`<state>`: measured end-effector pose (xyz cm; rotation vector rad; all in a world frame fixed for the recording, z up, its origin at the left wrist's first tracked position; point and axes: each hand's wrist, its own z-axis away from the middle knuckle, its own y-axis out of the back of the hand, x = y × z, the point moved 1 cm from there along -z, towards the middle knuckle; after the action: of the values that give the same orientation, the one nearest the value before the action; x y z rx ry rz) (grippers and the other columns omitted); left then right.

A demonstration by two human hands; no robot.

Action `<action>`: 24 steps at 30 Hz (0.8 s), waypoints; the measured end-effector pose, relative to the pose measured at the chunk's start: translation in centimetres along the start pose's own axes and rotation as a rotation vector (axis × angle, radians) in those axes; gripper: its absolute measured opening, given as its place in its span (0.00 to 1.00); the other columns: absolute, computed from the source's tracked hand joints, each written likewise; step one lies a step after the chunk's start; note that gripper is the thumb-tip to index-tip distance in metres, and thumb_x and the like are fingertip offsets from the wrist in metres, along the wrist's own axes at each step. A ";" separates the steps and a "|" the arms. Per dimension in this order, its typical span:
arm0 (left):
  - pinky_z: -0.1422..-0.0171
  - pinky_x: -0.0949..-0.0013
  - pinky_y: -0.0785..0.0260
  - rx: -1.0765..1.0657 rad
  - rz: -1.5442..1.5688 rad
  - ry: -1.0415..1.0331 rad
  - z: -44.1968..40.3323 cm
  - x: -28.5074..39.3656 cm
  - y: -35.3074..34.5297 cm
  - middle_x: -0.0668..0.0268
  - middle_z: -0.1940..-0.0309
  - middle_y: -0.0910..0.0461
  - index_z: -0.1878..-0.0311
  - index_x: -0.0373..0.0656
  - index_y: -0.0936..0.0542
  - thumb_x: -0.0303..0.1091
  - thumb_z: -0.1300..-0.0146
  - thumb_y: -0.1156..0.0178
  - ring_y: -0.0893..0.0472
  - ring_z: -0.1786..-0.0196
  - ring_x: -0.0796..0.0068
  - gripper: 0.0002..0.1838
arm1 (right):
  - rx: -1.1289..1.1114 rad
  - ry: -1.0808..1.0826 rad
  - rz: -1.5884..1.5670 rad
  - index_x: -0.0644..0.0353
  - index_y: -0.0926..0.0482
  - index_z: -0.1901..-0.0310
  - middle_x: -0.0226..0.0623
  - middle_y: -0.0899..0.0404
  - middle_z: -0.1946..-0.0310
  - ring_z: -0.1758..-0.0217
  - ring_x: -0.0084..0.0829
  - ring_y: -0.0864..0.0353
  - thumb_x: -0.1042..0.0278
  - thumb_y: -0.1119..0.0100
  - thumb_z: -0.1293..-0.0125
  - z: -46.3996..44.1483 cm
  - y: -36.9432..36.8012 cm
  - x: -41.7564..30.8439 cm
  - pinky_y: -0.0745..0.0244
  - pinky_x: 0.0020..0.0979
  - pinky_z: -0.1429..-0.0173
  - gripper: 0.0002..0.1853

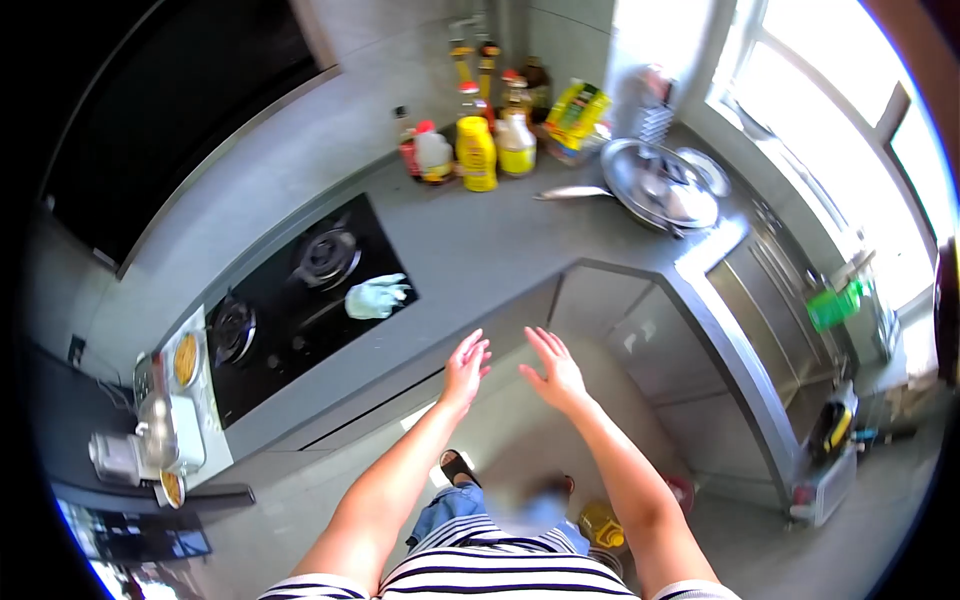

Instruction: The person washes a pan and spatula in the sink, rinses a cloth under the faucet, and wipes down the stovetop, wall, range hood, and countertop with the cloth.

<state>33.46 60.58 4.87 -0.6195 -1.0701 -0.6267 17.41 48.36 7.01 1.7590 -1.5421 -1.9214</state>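
Both of my hands are held out in the air in front of the counter's edge, palms turned toward each other with a gap between them. My left hand has its fingers stretched out and holds nothing. My right hand is likewise bare, thumb apart from the fingers. Nearest to my left hand is a crumpled pale blue-green cloth or glove, lying on the right end of the black gas stove. Beyond my right hand, a pan with a glass lid rests on the grey counter.
Several bottles and a yellow bag stand along the back wall. A sink lies at the right, beside a green item. Bowls of food sit left of the stove. A yellow container stands on the floor.
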 end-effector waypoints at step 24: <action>0.46 0.76 0.31 0.059 0.170 0.078 -1.7 7.0 25.2 0.68 0.46 0.20 0.30 0.49 0.34 0.36 0.27 0.46 0.22 0.49 0.80 0.23 | -0.342 0.172 0.478 0.43 0.39 0.29 0.42 0.48 0.25 0.23 0.50 0.49 0.66 0.55 0.30 -35.4 -27.3 -10.6 0.50 0.47 0.23 0.27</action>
<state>55.22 75.09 6.84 -0.6228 -0.9491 -0.4664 63.02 47.93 1.53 1.2402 -1.3246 -1.6291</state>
